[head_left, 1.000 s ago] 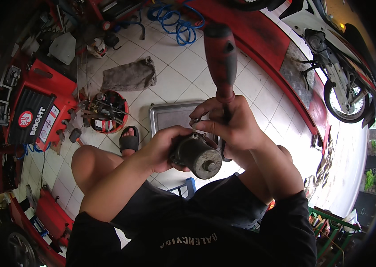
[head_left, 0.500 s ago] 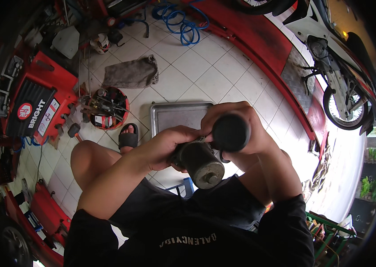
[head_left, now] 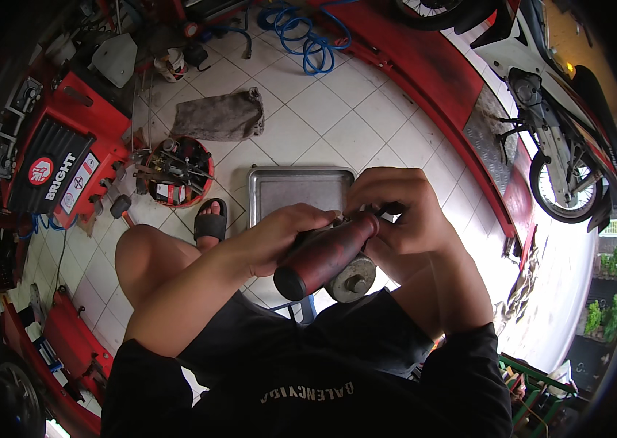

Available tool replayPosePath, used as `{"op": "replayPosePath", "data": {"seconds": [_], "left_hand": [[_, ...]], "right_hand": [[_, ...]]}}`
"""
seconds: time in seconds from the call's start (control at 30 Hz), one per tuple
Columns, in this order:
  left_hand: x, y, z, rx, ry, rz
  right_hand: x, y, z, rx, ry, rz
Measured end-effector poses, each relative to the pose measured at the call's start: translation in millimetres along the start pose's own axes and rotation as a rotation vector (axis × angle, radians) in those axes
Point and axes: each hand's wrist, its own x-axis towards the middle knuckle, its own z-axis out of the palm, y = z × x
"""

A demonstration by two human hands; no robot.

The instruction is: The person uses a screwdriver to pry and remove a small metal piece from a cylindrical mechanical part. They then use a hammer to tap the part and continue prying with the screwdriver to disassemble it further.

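Note:
My left hand (head_left: 290, 233) wraps around a grey metal cylindrical motor part (head_left: 352, 277) held over my lap. My right hand (head_left: 403, 208) grips the front end of a screwdriver with a thick dark red handle (head_left: 323, 255). The handle lies tilted toward me, its black butt end pointing at the camera. The tool's tip is hidden between my hands. Behind my hands lies a flat metal tray (head_left: 301, 186) on the tiled floor.
A round red tub of tools (head_left: 177, 171) and a grey rag (head_left: 221, 117) lie on the floor at left. A red machine (head_left: 60, 157) stands far left. A blue coiled hose (head_left: 308, 36) lies at the back. A motorcycle (head_left: 557, 124) stands on a red ramp at right.
The screwdriver handle has swung down from pointing up to lying tilted toward me. My right hand moved from the handle to the tool's front end. The view shifted slightly.

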Motion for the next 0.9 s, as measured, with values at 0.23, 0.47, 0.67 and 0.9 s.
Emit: {"op": "replayPosePath", "data": {"seconds": [0.23, 0.47, 0.67, 0.9], "left_hand": [[-5, 12, 15, 0.134, 0.144, -0.019], [4, 0, 2, -0.227, -0.027, -0.096], [5, -1, 2, -0.219, -0.001, -0.108], [1, 4, 6, -0.206, 0.046, -0.114]], "right_hand": [[1, 3, 2, -0.007, 0.030, 0.002], [-9, 32, 18, 0.633, 0.251, 0.109], [-10, 38, 11, 1.250, 0.285, 0.162], [-12, 49, 15, 1.411, 0.166, 0.151]]}}
